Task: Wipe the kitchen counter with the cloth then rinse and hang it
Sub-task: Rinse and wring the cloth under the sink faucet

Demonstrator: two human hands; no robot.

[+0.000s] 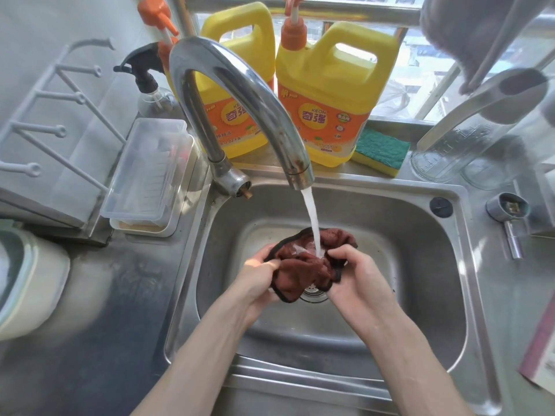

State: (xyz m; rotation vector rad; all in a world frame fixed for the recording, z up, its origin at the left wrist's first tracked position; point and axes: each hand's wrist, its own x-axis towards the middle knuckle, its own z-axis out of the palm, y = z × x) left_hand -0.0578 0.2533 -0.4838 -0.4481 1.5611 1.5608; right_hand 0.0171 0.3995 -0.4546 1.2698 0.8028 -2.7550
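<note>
Stainless steel sink (420, 235) walls ring the basin with open room on every side of the hands, the drain strainer (313, 294) showing just beneath them. Two yellow dish-soap jugs (336, 94) and a sponge (381, 151) sit on the far ledge. Left hand (259, 277) and right hand (357, 277) each clench a grip on the bunched, sodden brown cloth (303, 265) mid-basin, under water streaming from the faucet (240, 94).

Both hands — left hand (260, 276), right hand (357, 277) — bunch cloth (303, 267) under running tap (240, 94).
</note>
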